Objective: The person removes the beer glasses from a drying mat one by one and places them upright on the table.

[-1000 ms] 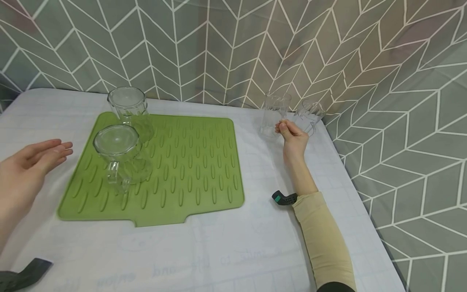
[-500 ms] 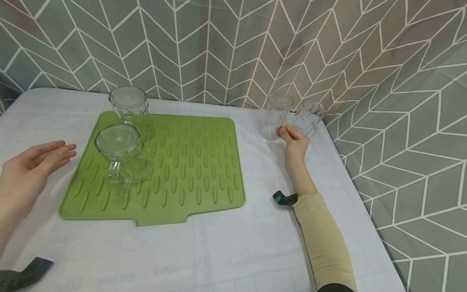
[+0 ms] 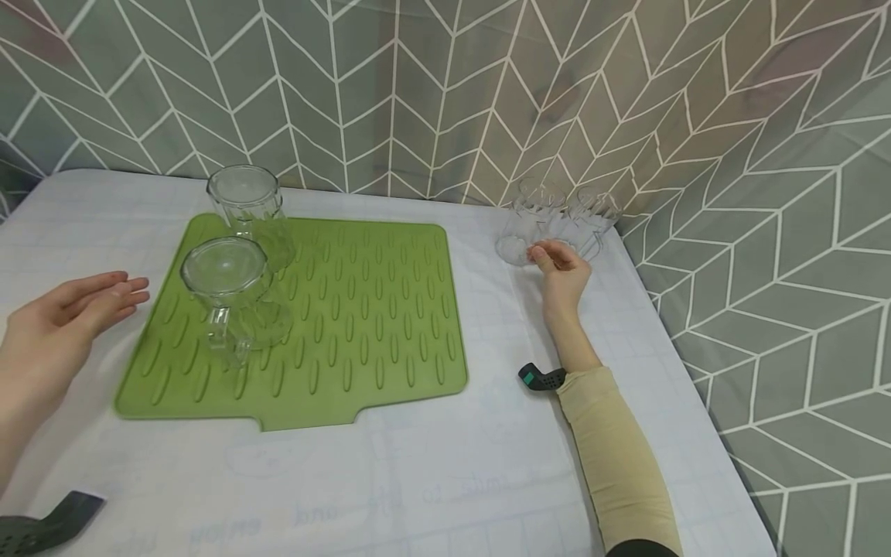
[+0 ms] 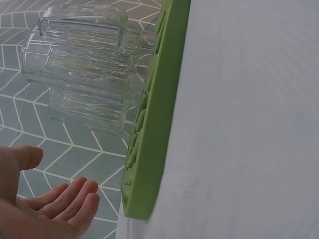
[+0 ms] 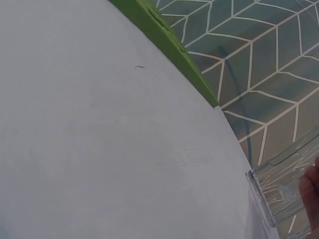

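Two clear glass mugs stand on a green ribbed mat (image 3: 390,371): a near mug (image 3: 226,267) with its handle toward me, and a far mug (image 3: 244,186) behind it. Left of the mat my left hand (image 3: 59,325) hovers with relaxed, nearly straight fingers, holding nothing. At the back right, my right hand (image 3: 562,275) pinches a clear glass mug (image 3: 513,247) at its right side, where the handle is hard to make out. That mug leans slightly to the right. Its lower end meets the white cloth in the right wrist view, where fingertips (image 5: 310,191) lie against the glass (image 5: 279,194).
Close to the right of the pinched mug is more clear glassware (image 3: 595,213), partly hidden behind my hand. White cloth (image 3: 418,480) covers the table. A patterned curtain (image 3: 376,100) hangs along the back and right edges.
My right hand has lowered slightly, and the top of the pinched mug has tipped a little to the right. My left hand has drifted slightly toward the mat.
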### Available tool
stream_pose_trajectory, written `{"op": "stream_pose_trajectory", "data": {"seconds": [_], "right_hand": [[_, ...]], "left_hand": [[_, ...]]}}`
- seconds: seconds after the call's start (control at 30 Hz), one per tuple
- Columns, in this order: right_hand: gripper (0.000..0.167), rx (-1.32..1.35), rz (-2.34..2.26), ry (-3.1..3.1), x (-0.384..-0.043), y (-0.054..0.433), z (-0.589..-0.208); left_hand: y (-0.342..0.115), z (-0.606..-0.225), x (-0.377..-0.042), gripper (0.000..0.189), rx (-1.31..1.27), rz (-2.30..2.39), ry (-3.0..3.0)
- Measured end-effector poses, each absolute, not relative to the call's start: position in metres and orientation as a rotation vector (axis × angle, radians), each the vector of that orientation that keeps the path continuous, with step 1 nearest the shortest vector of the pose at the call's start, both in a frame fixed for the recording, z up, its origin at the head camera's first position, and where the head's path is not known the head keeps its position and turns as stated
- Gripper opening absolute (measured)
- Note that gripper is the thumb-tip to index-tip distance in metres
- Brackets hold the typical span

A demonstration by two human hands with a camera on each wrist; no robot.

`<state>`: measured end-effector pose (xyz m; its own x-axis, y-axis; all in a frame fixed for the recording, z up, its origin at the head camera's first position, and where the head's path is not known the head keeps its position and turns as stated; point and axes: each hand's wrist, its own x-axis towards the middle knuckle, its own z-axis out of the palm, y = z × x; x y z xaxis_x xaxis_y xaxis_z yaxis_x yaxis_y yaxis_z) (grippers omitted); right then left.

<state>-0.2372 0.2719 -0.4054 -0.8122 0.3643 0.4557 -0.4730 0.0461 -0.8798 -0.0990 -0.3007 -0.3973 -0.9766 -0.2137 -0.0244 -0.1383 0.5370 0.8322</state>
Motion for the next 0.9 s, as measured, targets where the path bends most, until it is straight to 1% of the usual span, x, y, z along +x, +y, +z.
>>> {"op": "stream_pose_trajectory", "data": {"seconds": [0.2, 0.43, 0.9], "right_hand": [[0.012, 0.103, 1.686, -1.886, -0.234, 0.271, -0.405], [0.014, 0.106, 1.596, -1.942, -0.219, 0.260, -0.388], [0.015, 0.136, 1.476, -1.990, -0.213, 0.256, -0.386]], "left_hand": [[-0.301, -0.397, -0.099, 0.061, 0.295, -1.463, -2.670], [-0.302, -0.399, -0.099, 0.060, 0.270, -1.481, -2.658], [-0.301, -0.397, -0.099, 0.061, 0.282, -1.472, -2.664]]}}
